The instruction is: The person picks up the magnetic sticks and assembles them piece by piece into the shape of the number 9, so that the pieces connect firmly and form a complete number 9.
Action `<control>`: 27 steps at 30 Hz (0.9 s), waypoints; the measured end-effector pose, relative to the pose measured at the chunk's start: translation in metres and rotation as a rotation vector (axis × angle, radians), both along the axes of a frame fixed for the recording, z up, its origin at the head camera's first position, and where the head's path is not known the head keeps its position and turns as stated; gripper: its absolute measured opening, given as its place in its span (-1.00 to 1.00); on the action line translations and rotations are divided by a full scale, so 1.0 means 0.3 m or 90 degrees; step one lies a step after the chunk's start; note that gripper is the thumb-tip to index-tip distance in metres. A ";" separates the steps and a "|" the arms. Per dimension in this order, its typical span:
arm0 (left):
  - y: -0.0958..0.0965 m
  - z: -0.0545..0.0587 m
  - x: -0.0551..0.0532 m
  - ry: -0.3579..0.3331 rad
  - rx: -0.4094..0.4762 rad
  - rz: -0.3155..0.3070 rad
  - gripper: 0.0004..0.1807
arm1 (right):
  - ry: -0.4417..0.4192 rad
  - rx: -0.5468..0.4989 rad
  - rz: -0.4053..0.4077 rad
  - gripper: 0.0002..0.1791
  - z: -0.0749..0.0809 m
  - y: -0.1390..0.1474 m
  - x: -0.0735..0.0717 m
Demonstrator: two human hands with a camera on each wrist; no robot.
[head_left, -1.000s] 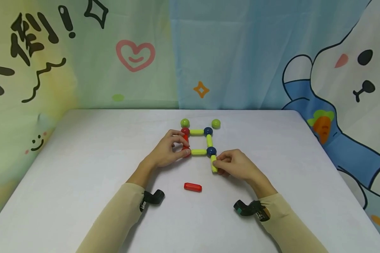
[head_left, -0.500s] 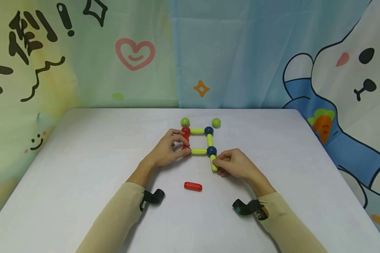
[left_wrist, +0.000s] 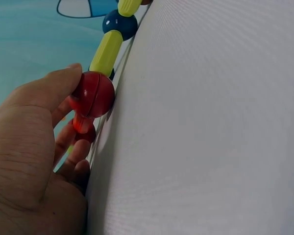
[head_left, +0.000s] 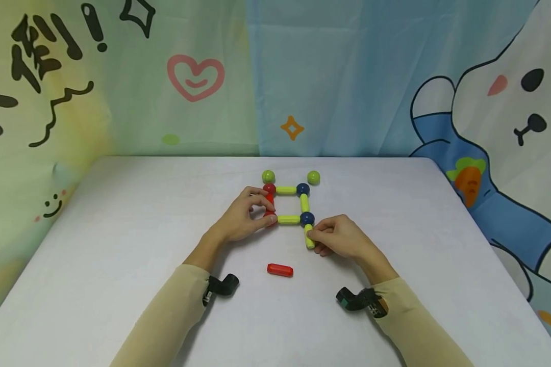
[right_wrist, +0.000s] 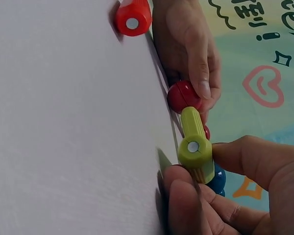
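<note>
A square of magnetic rods and balls lies on the table. Its left side is a red rod (head_left: 270,199) between two red balls; yellow-green rods and two blue balls form the other sides. My left hand (head_left: 242,216) holds that left side, thumb pressed on the near red ball (left_wrist: 95,94) and fingers reaching along the red rod. At the near right corner, a yellow-green magnetic rod (head_left: 309,237) points toward me from the blue ball (head_left: 307,218). My right hand (head_left: 342,236) pinches this rod between thumb and fingers; its silvery end disc faces the right wrist camera.
A loose red rod (head_left: 280,270) lies in front of the square, between the forearms. Two green balls (head_left: 314,177) sit behind the far corners. The white table (head_left: 142,214) ends at a printed curtain (head_left: 340,76).
</note>
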State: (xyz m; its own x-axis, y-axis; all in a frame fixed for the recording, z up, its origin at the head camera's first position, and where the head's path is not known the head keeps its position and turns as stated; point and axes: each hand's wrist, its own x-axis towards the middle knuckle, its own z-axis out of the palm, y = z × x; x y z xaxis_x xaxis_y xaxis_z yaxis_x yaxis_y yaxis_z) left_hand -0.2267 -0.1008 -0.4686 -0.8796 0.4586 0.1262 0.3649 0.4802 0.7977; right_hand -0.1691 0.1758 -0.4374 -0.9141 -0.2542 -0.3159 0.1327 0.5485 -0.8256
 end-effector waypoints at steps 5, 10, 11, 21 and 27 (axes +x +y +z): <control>-0.001 -0.002 -0.004 0.010 -0.001 -0.001 -0.81 | -0.002 0.043 0.011 -0.69 0.008 0.001 -0.014; -0.003 -0.004 -0.004 0.008 -0.009 0.000 -0.80 | 0.003 0.064 0.050 -0.68 0.013 0.016 -0.032; -0.005 -0.004 -0.004 0.007 -0.012 0.002 -0.80 | 0.006 0.067 0.057 -0.67 0.015 0.020 -0.036; -0.019 -0.003 0.004 -0.004 -0.013 0.021 -0.82 | 0.076 0.093 0.079 -0.73 0.008 0.063 -0.116; -0.004 -0.007 0.002 -0.002 -0.002 0.006 -0.83 | 0.101 0.096 0.046 -0.72 -0.005 0.112 -0.157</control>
State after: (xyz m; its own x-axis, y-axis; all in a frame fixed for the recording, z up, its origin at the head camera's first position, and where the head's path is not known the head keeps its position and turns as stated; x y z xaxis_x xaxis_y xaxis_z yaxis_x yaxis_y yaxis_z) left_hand -0.2262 -0.1021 -0.4708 -0.8845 0.4503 0.1219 0.3576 0.4867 0.7970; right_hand -0.2161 0.2094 -0.4389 -0.9363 -0.2818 -0.2097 -0.0360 0.6709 -0.7407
